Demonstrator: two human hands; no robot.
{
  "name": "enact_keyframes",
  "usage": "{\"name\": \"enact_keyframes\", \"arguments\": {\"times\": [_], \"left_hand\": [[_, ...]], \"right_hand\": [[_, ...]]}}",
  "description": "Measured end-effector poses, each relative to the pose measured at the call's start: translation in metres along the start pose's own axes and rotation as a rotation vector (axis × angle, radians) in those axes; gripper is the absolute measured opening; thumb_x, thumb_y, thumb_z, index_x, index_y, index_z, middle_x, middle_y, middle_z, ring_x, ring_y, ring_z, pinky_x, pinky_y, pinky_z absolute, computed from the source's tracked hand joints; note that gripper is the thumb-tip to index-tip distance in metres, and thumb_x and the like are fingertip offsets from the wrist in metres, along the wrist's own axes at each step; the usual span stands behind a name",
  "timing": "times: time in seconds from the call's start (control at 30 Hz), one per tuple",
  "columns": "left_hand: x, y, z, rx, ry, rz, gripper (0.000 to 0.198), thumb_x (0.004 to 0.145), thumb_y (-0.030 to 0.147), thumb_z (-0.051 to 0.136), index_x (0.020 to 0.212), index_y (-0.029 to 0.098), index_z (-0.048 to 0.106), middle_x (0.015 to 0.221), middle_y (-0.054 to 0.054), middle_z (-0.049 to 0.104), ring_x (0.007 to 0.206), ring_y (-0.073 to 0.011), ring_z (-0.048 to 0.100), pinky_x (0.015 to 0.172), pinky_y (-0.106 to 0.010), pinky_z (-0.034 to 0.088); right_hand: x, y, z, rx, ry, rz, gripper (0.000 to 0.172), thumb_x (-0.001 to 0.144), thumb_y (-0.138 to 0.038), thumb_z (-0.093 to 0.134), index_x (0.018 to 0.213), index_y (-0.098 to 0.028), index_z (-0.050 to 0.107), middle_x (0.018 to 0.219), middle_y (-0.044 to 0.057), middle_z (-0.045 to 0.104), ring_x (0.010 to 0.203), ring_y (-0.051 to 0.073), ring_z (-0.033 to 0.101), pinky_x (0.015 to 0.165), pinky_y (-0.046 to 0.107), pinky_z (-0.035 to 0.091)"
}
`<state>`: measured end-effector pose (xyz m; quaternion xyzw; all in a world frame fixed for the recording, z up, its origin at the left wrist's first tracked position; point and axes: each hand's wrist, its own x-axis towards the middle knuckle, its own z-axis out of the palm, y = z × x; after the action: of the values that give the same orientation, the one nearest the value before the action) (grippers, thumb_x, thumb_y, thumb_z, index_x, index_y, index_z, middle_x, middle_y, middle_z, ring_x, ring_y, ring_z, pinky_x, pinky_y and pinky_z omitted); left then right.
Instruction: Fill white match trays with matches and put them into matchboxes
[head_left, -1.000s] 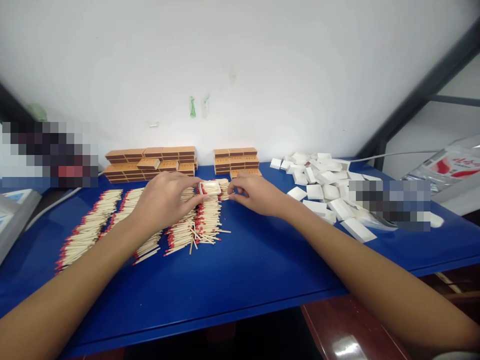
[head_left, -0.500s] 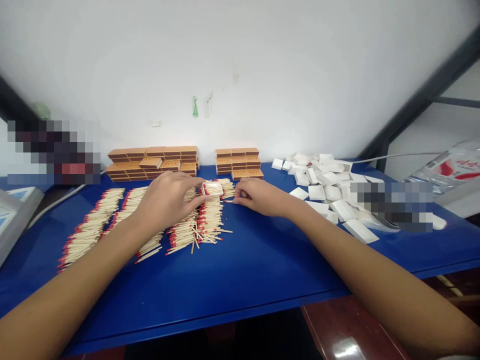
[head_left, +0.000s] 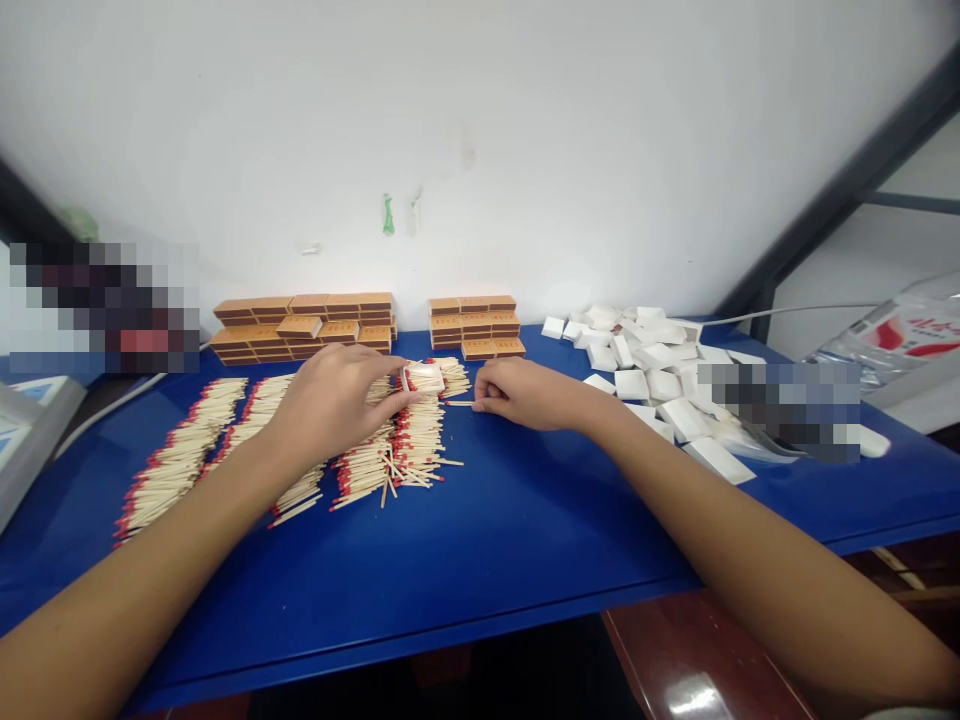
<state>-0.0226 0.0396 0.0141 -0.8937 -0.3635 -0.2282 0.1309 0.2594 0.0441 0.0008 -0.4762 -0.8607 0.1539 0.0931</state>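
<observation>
My left hand grips a small white matchbox tray between thumb and fingers, above the match piles. Several matches lie inside the tray. Just to the right, my right hand is closed in a pinch at the end of a single match, whose other end points left toward the piles. Red-tipped matches lie in rows under and beside my left hand, which hides part of them. A few loose matches stick out crosswise at the near end.
Orange-brown matchboxes stand in a left stack and a smaller right stack against the wall. White empty trays are heaped on the right of the blue table. A plastic package lies at the far right.
My right hand has shifted very slightly to the right, still pinching at the match. My left hand holds the tray in nearly the same place.
</observation>
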Motion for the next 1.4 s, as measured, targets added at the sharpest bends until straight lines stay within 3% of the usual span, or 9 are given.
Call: {"name": "enact_keyframes", "arguments": {"times": [0.3, 0.57, 0.8, 1.17, 1.4], "left_hand": [[0.000, 0.000, 0.000, 0.024, -0.007, 0.002, 0.046, 0.098, 0.057, 0.062, 0.116, 0.017, 0.076, 0.106, -0.011, 0.080, 0.095, -0.0294, 0.074, 0.088, -0.042, 0.053], [-0.001, -0.001, 0.000, 0.013, -0.012, -0.002, 0.044, 0.097, 0.053, 0.064, 0.117, 0.016, 0.077, 0.105, -0.012, 0.079, 0.098, -0.0310, 0.074, 0.089, -0.043, 0.053], [-0.001, 0.001, 0.005, -0.012, -0.014, 0.020, 0.044, 0.096, 0.053, 0.067, 0.114, 0.014, 0.077, 0.106, -0.013, 0.079, 0.099, -0.0322, 0.074, 0.088, -0.043, 0.053], [-0.002, 0.014, 0.008, -0.093, 0.031, 0.093, 0.037, 0.098, 0.053, 0.065, 0.108, 0.020, 0.077, 0.099, -0.008, 0.080, 0.094, -0.0283, 0.075, 0.084, -0.040, 0.052], [-0.002, 0.003, 0.006, -0.058, 0.036, 0.038, 0.046, 0.096, 0.057, 0.065, 0.113, 0.016, 0.077, 0.104, -0.011, 0.080, 0.099, -0.0304, 0.074, 0.090, -0.043, 0.054]], "right_hand": [[0.001, -0.003, 0.003, 0.000, 0.056, -0.051, 0.009, 0.093, -0.027, 0.068, 0.093, -0.019, 0.065, 0.089, 0.006, 0.068, 0.076, 0.017, 0.057, 0.066, 0.029, 0.038], [0.002, -0.003, 0.002, 0.049, 0.017, -0.039, 0.011, 0.098, -0.022, 0.058, 0.091, -0.018, 0.066, 0.090, 0.007, 0.069, 0.078, 0.018, 0.058, 0.069, 0.030, 0.038], [-0.001, -0.011, -0.008, 0.182, 0.190, -0.144, 0.013, 0.100, -0.028, 0.059, 0.091, -0.020, 0.062, 0.083, 0.002, 0.063, 0.073, 0.016, 0.053, 0.067, 0.029, 0.037], [0.000, -0.024, 0.009, 0.106, 0.324, -0.187, 0.009, 0.100, -0.023, 0.059, 0.093, -0.018, 0.062, 0.091, 0.004, 0.061, 0.081, 0.016, 0.053, 0.072, 0.029, 0.037], [0.003, -0.015, 0.004, 0.097, 0.428, -0.163, 0.007, 0.098, -0.022, 0.060, 0.094, -0.019, 0.063, 0.088, 0.004, 0.061, 0.077, 0.016, 0.053, 0.070, 0.029, 0.038]]}}
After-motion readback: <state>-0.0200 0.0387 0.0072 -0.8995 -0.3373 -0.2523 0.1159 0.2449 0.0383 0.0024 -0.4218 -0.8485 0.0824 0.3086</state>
